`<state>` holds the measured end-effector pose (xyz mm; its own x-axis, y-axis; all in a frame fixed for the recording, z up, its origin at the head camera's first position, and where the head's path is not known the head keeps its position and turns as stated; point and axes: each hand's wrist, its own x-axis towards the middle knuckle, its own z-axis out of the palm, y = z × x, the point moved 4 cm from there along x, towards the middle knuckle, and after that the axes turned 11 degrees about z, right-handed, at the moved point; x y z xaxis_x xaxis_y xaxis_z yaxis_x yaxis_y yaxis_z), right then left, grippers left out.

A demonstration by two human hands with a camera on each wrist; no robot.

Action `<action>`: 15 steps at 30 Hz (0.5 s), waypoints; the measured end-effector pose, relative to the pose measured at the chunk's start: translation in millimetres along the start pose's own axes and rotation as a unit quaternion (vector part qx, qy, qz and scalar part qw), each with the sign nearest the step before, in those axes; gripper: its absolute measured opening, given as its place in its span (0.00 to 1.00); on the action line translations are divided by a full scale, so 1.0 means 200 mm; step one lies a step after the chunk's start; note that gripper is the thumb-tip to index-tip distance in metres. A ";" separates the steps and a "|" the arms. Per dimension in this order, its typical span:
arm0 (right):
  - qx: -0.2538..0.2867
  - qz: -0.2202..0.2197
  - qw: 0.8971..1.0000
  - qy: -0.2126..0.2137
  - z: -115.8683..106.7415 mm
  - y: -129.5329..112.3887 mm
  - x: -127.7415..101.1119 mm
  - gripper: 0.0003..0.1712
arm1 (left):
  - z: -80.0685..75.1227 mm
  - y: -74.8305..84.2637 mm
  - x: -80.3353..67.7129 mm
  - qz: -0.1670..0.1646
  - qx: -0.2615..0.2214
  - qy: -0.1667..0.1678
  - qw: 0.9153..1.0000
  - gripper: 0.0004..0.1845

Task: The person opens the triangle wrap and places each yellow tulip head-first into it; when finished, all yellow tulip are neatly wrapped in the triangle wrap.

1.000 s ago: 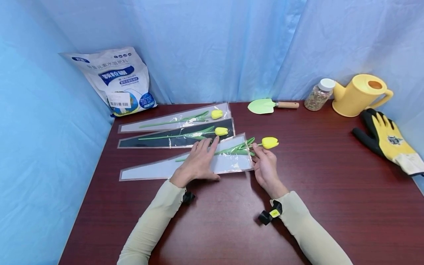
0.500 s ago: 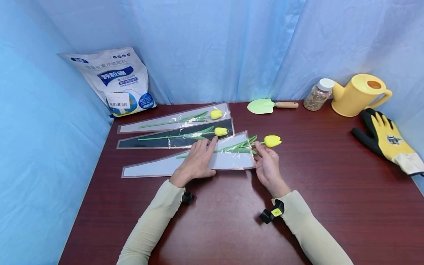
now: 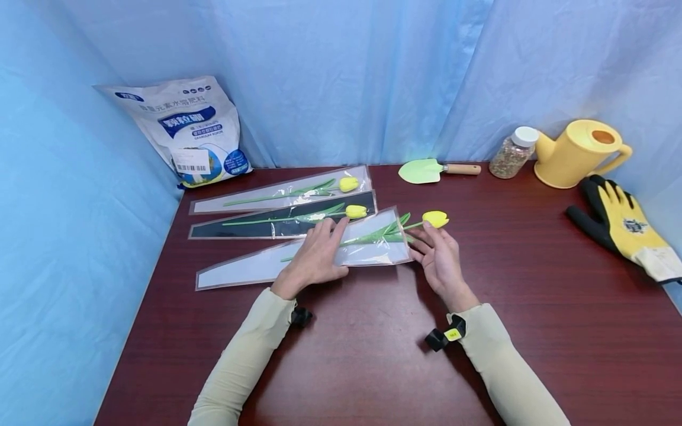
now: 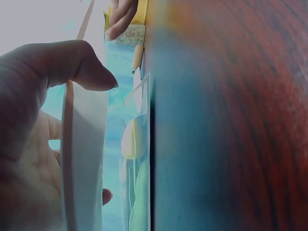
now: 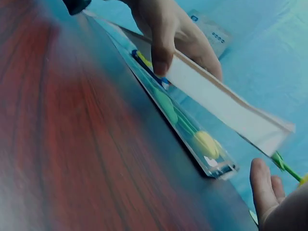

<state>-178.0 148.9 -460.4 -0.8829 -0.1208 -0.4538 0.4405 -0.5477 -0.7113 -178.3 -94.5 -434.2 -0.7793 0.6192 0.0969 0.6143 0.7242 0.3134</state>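
Counter [image 3: 533, 284]: two sleeved tulips are laid at 11 o'clock. Nearest sleeve [image 3: 277, 266] is pinched and lifted by the left hand [image 3: 314, 260]. Third tulip [image 3: 396, 231] is judged part-inserted only: stem inside, bloom outside at 1 o'clock. Right hand [image 3: 442, 260] is relaxed, fingers apart, beside the stem.

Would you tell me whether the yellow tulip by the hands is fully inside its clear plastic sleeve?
Partly in. The yellow tulip has its bloom sticking out past the clear plastic sleeve's wide end; its stem lies inside.
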 end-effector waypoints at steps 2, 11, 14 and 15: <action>0.003 -0.006 1.000 0.006 -0.02 -0.02 0.00 0.04 | 0.00 0.00 0.00 0.002 -0.001 0.006 1.000 0.54; 0.026 -0.055 0.997 0.046 -0.10 -0.11 0.01 0.10 | -0.01 0.02 0.00 0.008 -0.001 0.010 1.000 0.53; 0.032 -0.066 0.996 0.051 -0.11 -0.12 0.01 0.12 | -0.01 0.02 0.00 0.011 0.003 0.007 1.000 0.54; 0.035 -0.068 0.996 0.052 -0.11 -0.12 0.01 0.13 | -0.01 0.02 0.00 0.011 0.006 0.007 1.000 0.54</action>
<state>-187.7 179.6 -455.9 -0.9107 0.0426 -0.4108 0.3020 -0.6097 -0.7328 -176.1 -91.2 -430.9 -0.7664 0.6317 0.1163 0.6334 0.7133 0.2999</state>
